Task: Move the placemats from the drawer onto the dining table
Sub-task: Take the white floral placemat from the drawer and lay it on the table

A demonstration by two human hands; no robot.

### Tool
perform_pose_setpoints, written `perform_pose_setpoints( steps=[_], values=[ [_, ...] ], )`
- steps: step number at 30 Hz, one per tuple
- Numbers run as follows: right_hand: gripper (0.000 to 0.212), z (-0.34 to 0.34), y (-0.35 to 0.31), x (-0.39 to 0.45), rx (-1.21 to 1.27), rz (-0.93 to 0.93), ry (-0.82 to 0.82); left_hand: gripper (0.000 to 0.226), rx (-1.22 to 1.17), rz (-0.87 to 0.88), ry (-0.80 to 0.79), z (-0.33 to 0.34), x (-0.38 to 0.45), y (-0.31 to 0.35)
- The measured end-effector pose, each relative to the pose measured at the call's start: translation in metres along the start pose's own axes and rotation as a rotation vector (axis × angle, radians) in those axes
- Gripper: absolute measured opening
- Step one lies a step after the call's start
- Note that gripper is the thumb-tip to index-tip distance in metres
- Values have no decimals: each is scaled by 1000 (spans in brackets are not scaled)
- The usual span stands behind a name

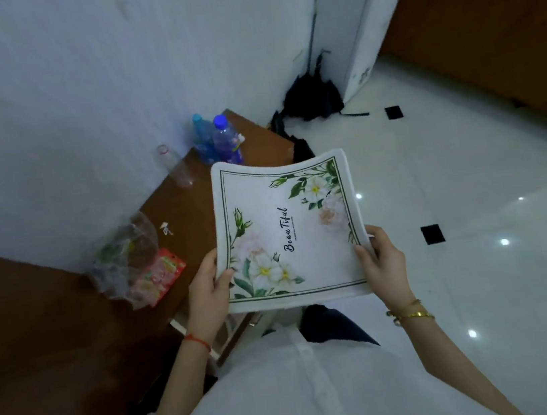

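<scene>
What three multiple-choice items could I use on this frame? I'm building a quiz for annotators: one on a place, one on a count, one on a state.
1. Where is the placemat?
A. Lying on the floor
B. Held in the air in front of the person
C. Spread on the wooden surface

2. How many bottles with blue caps stand on the wooden surface?
A. Two
B. Four
C. None

3. How is the placemat held?
A. By the left hand only
B. By the right hand only
C. By both hands, one at each side

Key: 1 B, it bends between the hands, above floor and furniture. 2 A, the two blue-capped bottles stand together. 3 C, the left hand and the right hand grip opposite edges.
</scene>
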State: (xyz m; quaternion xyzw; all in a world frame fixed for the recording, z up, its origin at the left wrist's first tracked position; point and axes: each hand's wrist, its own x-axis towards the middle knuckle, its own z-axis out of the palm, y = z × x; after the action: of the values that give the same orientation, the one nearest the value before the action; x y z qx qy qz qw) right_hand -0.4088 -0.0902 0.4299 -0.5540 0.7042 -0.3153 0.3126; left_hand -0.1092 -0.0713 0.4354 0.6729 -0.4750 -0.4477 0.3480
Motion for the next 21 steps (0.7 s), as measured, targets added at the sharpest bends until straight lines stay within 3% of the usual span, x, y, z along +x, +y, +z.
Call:
perform_pose_setpoints(
  steps=[10,21],
  values=[
    [27,-110,61,-37,47,254,418,43,106,202,-474,133,66,91],
    [30,-304,187,-62,6,470,731,40,111,375,-835,414,51,200]
  ],
)
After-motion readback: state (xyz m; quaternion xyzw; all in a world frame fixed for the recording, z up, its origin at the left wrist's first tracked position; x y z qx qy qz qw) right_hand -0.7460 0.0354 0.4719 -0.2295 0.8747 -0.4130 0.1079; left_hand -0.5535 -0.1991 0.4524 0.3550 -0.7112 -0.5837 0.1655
